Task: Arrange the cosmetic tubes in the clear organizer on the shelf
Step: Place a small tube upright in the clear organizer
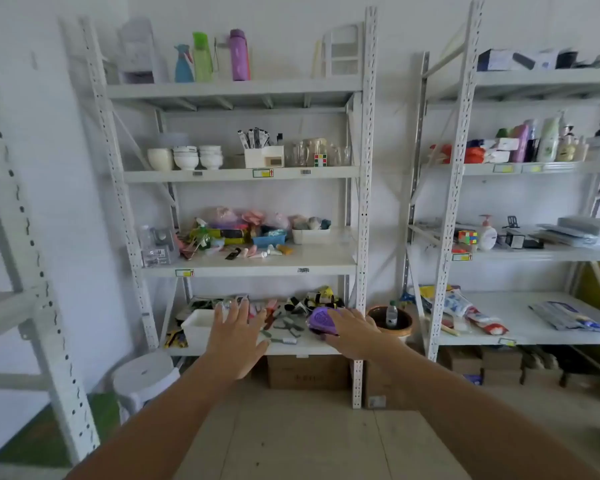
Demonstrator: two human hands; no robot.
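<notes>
Your left hand (234, 336) has its fingers (238, 311) spread apart and holds nothing. Your right hand (352, 332) is also flat and empty, fingers apart, by a purple brush (321, 320) on the low shelf. The cosmetic tubes (264, 252) lie one shelf (291, 261) above your fingers, right of the clear organizer (156, 245).
</notes>
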